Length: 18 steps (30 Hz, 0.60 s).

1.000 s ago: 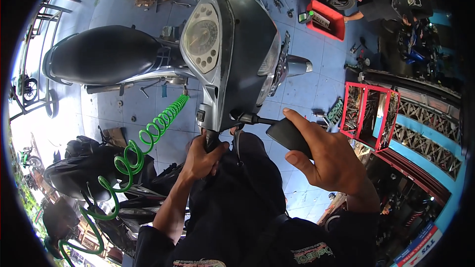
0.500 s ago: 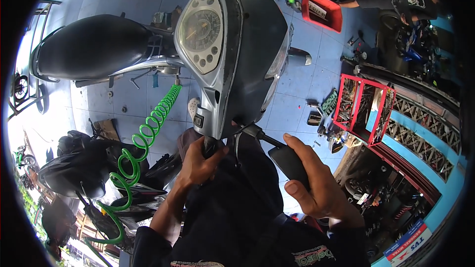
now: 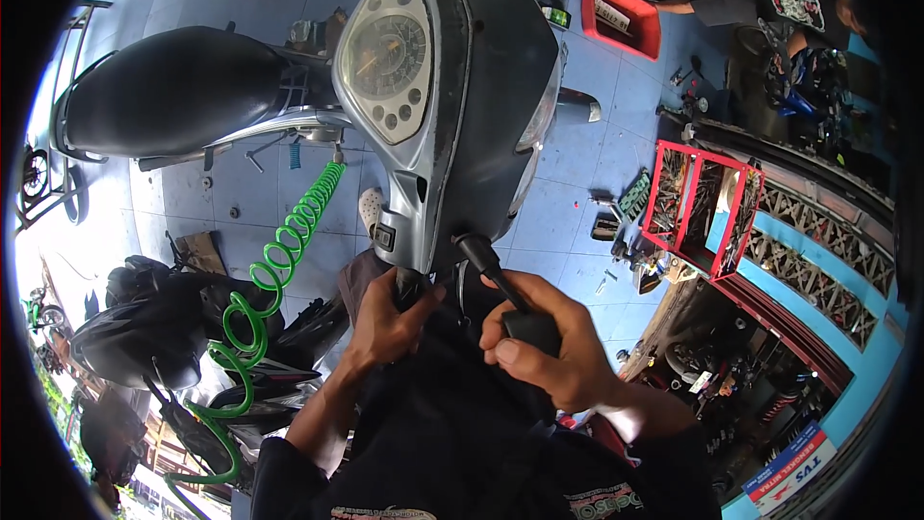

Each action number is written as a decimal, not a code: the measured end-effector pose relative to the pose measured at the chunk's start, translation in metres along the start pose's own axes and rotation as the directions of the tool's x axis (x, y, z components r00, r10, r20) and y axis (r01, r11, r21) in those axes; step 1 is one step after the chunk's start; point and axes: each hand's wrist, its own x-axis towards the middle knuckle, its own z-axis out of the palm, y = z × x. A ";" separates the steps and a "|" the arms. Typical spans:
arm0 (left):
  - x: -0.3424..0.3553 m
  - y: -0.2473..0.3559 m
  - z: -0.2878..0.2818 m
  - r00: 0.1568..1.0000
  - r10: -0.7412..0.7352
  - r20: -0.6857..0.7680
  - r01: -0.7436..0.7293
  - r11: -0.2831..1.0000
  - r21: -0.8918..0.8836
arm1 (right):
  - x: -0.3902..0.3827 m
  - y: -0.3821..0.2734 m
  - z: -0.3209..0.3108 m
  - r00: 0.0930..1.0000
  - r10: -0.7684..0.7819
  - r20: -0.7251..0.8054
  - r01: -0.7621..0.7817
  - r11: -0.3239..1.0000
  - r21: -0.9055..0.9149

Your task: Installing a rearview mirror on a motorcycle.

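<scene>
A grey scooter's handlebar cover [image 3: 481, 87] with a round speedometer [image 3: 388, 50] stands before me. My left hand [image 3: 390, 323] is closed around the black handlebar grip [image 3: 409, 281], just below the switch on the cover. My right hand [image 3: 553, 342] has its fingers and thumb wrapped round the black rear-view mirror [image 3: 532, 329]. The mirror's black stem [image 3: 481, 258] runs from the mirror up to the cover near the handlebar. The face of the mirror is not visible.
A green coiled hose [image 3: 279, 255] stretches from below the scooter's black seat [image 3: 173, 91] to the lower left. Other motorbikes [image 3: 144, 332] stand at left. On the right are a red tool rack [image 3: 688, 207] and a red tray [image 3: 621, 19] on the blue tiled floor [image 3: 563, 188].
My right hand has moved left and closed round the mirror, whose head has swung left and nearer my body. My left hand has stayed on the grip.
</scene>
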 end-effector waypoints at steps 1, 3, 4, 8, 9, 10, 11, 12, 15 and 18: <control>0.000 0.000 0.000 1.000 0.001 0.002 -0.001 1.000 0.002 | 0.000 0.003 0.008 0.999 -0.015 -0.031 0.016 0.998 0.053; 0.001 -0.002 0.003 1.000 0.022 0.012 -0.021 0.998 -0.051 | 0.004 0.012 0.025 0.997 -0.045 -0.068 0.054 0.990 0.132; 0.001 -0.004 0.003 1.000 0.025 0.018 -0.024 0.999 -0.046 | 0.004 0.017 0.031 0.992 -0.071 -0.102 0.091 0.973 0.211; 0.004 -0.010 0.004 0.998 0.068 -0.005 -0.068 0.997 -0.026 | 0.005 0.030 0.043 0.981 -0.121 -0.150 0.162 0.938 0.307; 0.005 -0.012 0.003 0.997 0.074 -0.016 -0.074 0.997 -0.011 | 0.006 0.030 0.045 0.979 -0.137 -0.150 0.175 0.943 0.282; 0.006 -0.015 0.003 0.997 0.079 -0.014 -0.079 0.997 -0.003 | 0.007 0.030 0.046 0.977 -0.153 -0.150 0.188 0.948 0.257; 0.008 -0.019 0.003 0.994 0.104 -0.016 -0.104 0.995 -0.003 | 0.007 0.033 0.047 0.975 -0.164 -0.153 0.200 0.944 0.261; 0.009 -0.022 0.003 0.991 0.130 -0.017 -0.130 0.991 -0.003 | 0.009 0.037 0.047 0.968 -0.192 -0.159 0.227 0.943 0.244; 0.013 -0.032 0.006 0.970 0.233 -0.076 -0.232 0.973 0.022 | 0.013 0.043 0.059 0.945 -0.258 -0.201 0.306 0.914 0.266; 0.009 -0.023 0.006 0.959 0.281 -0.044 -0.276 0.957 0.091 | 0.016 0.048 0.058 0.927 -0.297 -0.229 0.357 0.886 0.298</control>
